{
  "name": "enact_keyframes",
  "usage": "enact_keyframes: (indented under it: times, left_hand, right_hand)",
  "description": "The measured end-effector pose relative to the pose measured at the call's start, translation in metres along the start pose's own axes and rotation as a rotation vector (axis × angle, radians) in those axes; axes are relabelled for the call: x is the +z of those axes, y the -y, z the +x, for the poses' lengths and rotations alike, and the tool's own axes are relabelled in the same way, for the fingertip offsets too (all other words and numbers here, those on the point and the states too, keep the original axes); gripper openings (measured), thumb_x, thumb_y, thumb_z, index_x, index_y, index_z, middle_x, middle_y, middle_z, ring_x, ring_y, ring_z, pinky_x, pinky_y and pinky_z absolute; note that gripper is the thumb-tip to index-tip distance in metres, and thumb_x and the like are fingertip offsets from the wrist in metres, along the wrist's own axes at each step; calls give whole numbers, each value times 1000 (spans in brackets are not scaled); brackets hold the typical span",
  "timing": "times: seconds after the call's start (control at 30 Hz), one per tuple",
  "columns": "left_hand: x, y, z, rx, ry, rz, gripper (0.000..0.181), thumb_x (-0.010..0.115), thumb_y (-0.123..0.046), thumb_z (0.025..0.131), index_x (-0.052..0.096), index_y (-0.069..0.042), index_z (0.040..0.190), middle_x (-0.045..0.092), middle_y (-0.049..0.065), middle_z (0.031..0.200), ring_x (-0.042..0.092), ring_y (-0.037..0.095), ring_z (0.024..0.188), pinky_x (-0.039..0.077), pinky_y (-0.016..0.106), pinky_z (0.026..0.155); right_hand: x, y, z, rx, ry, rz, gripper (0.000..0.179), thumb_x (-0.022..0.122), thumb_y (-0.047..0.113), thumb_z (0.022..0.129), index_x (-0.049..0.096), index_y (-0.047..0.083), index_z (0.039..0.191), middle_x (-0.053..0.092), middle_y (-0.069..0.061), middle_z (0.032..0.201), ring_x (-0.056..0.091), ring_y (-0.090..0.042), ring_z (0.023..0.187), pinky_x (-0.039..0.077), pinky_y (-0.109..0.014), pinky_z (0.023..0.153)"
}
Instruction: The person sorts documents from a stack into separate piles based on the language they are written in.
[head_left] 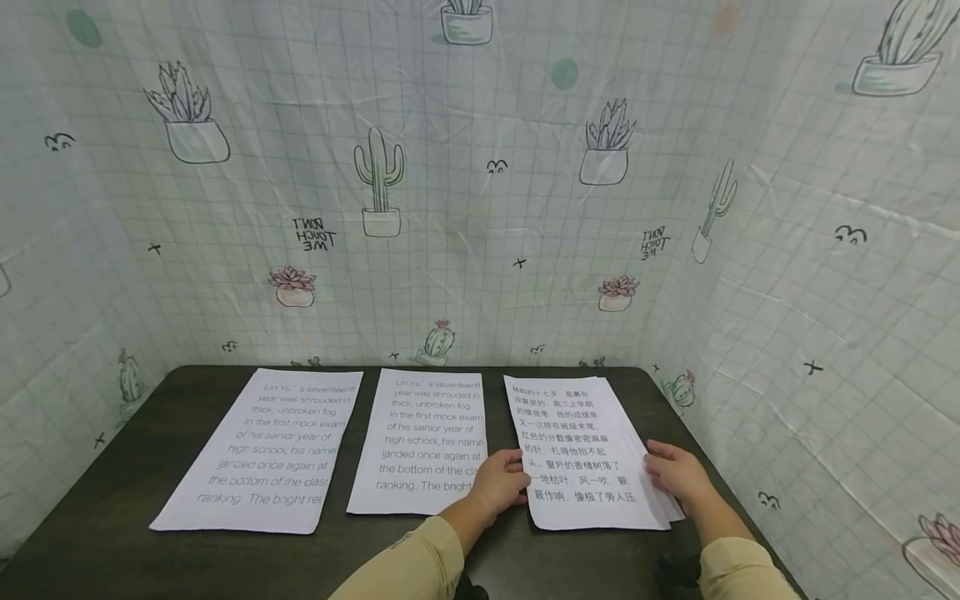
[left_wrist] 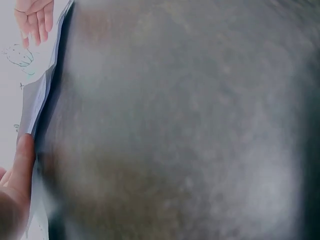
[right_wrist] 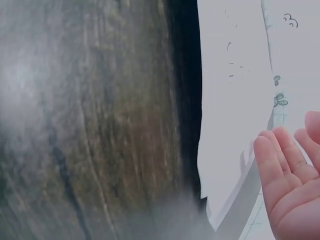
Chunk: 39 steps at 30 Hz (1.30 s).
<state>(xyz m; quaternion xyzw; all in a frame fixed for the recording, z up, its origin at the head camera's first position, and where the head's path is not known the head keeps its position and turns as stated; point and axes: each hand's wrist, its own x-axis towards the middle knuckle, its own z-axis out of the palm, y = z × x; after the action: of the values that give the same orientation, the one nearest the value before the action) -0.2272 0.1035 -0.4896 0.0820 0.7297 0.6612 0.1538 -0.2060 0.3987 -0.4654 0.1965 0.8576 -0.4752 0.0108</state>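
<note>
On the right of the table lies a small stack of white paper sheets (head_left: 573, 454) printed with Chinese text. Its sheets are not flush: an under sheet (head_left: 669, 505) sticks out along the lower right side. My left hand (head_left: 495, 485) touches the stack's left edge, and in the left wrist view a finger (left_wrist: 24, 162) lies along that edge. At the opposite edge is my right hand (head_left: 678, 475), its palm turned inward. Its fingers (right_wrist: 270, 155) look straight and sit against the side of the paper in the right wrist view.
Two sets of paper with large English print, one in the middle (head_left: 420, 442) and one at the left (head_left: 262, 450), lie on the dark table (head_left: 97, 492). A pale curtain (head_left: 465, 200) with cactus drawings surrounds the table at the back and sides.
</note>
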Motion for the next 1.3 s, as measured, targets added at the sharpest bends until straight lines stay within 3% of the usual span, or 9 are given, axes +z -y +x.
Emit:
enact_keyframes:
  times: [0.1,0.27,0.4,0.57,0.8,1.3]
  left_hand:
    - [-3,0,0,11,4,13,52,61,-1,85,50,7,135,64,25,123,69,22,93,60,33,69]
    - [-13,2,3,31,26,4,56,63,0,83,49,5,138,61,27,127,68,28,98,60,37,76]
    - [-29,1,5,51,45,-34,62,62,3,82,45,4,141,58,27,131,66,33,106,59,38,81]
    - [-51,1,7,66,35,-42,63,61,2,85,41,4,145,54,29,136,65,36,109,59,38,84]
    - [-81,6,8,37,-28,5,64,63,0,85,41,2,145,56,27,135,64,35,114,59,35,83]
    - [-145,13,4,28,-181,76,67,62,1,82,41,0,146,56,25,137,61,36,120,58,30,84]
  right_hand:
    - [2,3,0,8,-3,11,58,48,15,98,30,-11,147,38,-38,144,55,-42,121,57,-38,89]
    - [6,7,0,-16,10,18,60,50,13,98,27,-10,148,43,-39,138,64,-25,100,58,-29,80]
    - [12,11,1,-51,30,24,61,51,12,98,26,-11,148,44,-38,138,65,-16,97,58,-27,78]
    - [24,16,2,-74,44,31,61,51,12,97,25,-11,148,42,-39,140,65,-26,104,58,-33,84]
    - [45,26,5,-54,66,34,62,52,14,98,26,-6,150,42,-37,142,58,-38,118,56,-38,91]
    - [88,57,7,-125,123,112,59,52,12,98,30,-4,150,43,-35,142,53,-44,126,54,-40,96]
